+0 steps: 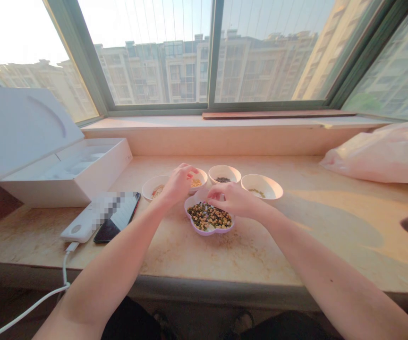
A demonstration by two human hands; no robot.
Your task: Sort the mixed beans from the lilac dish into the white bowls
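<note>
A lilac flower-shaped dish (210, 231) holds a mix of tan beans and small dark and green beans. Above its far right part is my right hand (235, 198), thumb and fingers pinched together; what they hold, if anything, is too small to make out. My left hand (179, 185) hovers at the near left side of a white bowl (204, 174) with tan beans, its fingers loosely bent and apart. Three other white bowls stand in the row: a left bowl (148, 188) with reddish and pale bits, a bowl (224, 170) with dark beans, and a right bowl (275, 188) with greenish beans.
On the left lie a black phone (117, 222) and a white power bank (80, 229) with a cable (64, 269), near an open white box (101, 165). A pale plastic bag (381, 153) rests at the right. The window sill (154, 123) runs behind the counter (331, 241).
</note>
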